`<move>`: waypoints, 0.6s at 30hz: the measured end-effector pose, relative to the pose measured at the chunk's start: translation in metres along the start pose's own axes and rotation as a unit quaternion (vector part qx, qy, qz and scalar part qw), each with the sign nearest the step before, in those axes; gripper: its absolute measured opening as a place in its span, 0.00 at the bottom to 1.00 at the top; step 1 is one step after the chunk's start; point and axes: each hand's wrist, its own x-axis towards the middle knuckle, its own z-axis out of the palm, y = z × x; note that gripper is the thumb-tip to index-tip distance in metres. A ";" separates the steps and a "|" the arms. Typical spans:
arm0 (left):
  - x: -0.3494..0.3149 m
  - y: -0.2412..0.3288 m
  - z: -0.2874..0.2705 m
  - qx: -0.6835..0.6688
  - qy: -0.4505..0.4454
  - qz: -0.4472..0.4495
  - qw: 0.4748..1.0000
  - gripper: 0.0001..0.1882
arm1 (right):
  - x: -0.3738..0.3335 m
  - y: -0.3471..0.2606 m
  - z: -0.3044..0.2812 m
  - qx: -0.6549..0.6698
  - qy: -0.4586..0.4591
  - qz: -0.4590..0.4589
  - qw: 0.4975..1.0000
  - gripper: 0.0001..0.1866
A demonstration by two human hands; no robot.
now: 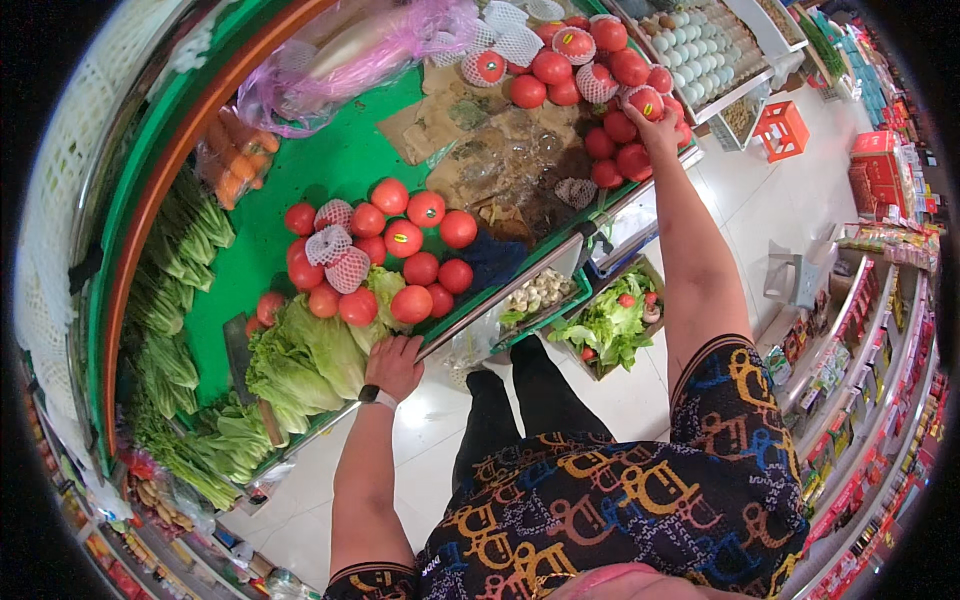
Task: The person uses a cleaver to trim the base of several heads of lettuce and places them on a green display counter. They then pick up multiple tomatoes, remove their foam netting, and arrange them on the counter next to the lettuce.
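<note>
At the far right, my right hand (656, 130) has its fingers round a red tomato (644, 101) with a yellow sticker, within a heap of tomatoes (602, 143). My left hand (394, 366), with a band on its wrist, rests at the stall's front rail beside the green lettuce (312, 362). Its fingers lie stretched out and hold nothing I can see. Just beyond that hand is a second group of tomatoes (369, 220), with white foam nets (347, 269) among them.
Wet brown cardboard (522, 150) lies between the two tomato groups. Bagged carrots (233, 160) and leafy greens (165, 370) line the left side. Pale eggs (702, 55) stand at the far right. Below the rail are garlic (538, 292) and a box of leaves (612, 325).
</note>
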 end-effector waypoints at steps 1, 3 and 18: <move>0.000 0.001 0.000 0.005 0.004 0.003 1.000 0.23 | -0.006 -0.007 0.002 0.008 0.007 0.024 1.000 0.68; 0.000 0.004 -0.003 0.001 -0.023 -0.013 1.000 0.23 | -0.014 -0.015 -0.001 0.042 -0.017 0.062 0.997 0.69; 0.001 0.006 -0.003 -0.005 -0.009 -0.017 1.000 0.23 | 0.013 0.021 0.008 0.148 -0.022 -0.011 0.989 0.42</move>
